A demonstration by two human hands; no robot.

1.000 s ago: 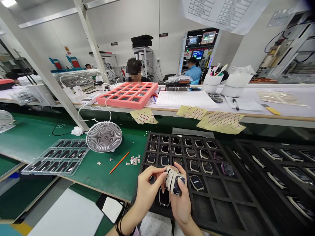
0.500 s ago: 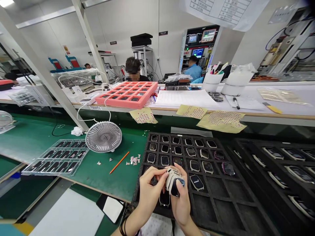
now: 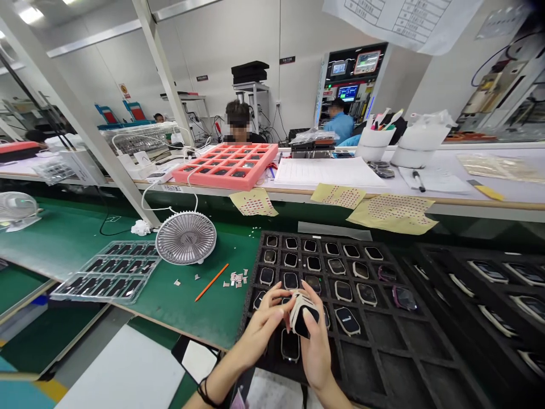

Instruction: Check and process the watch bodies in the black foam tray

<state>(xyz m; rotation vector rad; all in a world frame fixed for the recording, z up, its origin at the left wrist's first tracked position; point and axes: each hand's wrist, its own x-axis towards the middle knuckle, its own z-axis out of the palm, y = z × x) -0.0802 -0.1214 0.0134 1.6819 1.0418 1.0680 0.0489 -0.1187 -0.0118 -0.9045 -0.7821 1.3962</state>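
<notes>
The dark-faced watch body (image 3: 303, 321), wrapped in pale layered strips, is held just above the black foam tray (image 3: 394, 369). Its strips are pinched by the fingertips of the left hand (image 3: 264, 326), while the right hand (image 3: 317, 355) is closed around it from below, with the thumb on the dark face. Slippage is judged the main risk: with only fingertips on one side, the body could be dropped onto the watch (image 3: 290, 345) lying directly beneath it, and both faces could be scratched. Smears could be left by thumb pressure, and neighbouring cells could be knocked by a lowered hand. The tray is divided into a grid, with watch bodies seated in most upper cells and bare cells toward its near right corner. Just right of it, pale-edged devices (image 3: 487, 271) are held in a second black tray (image 3: 451, 363). Left of it, a clear plastic blister tray (image 3: 74, 289) is filled with dark pieces on the green mat (image 3: 72, 250). Beyond it, dark items are seated in the cells of a pink tray (image 3: 204, 180).
</notes>
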